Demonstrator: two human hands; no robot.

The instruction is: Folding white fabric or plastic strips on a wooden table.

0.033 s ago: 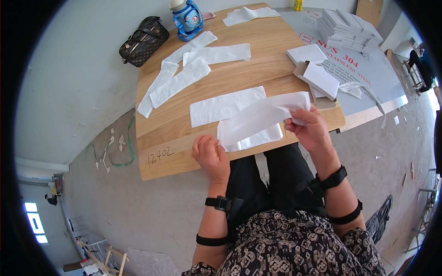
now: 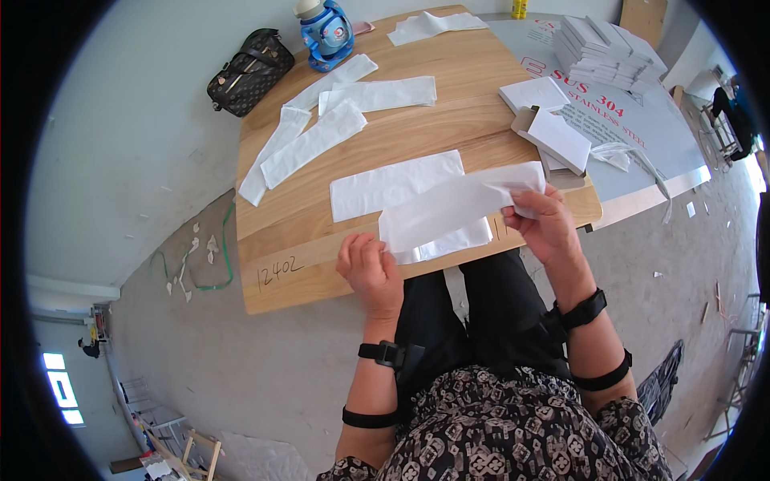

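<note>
1. Seated at a wooden table, seen from above, both hands at the near edge on a long white paper sleeve.
2. Left hand at 7 o'clock of the sleeve, fingers curled onto its near-left end at the table edge, gripping or pressing — cannot tell which.
3. Right hand at 3 o'clock, fingers closed in a pinch on the sleeve's far-right end, lifted slightly off the wood.
4. Long axis of the sleeve running from 8 o'clock to 2 o'clock, right end raised, a second white sheet showing beneath it.
5. Another flat white sleeve just beyond, lying on nearly the same line.
6. More white sleeves scattered toward 11 o'clock, long axes slanting the same way.
7. Small open cardboard box at 1 o'clock, white packets inside and on top; contents otherwise hidden.
8. Stack of white boxes farther out at 1 o'clock on a grey metal sheet.
9. Blue drinking bottle at 12 o'clock on the far edge; dark patterned handbag at 11 o'clock, closed, on the floor beside the table.
</note>
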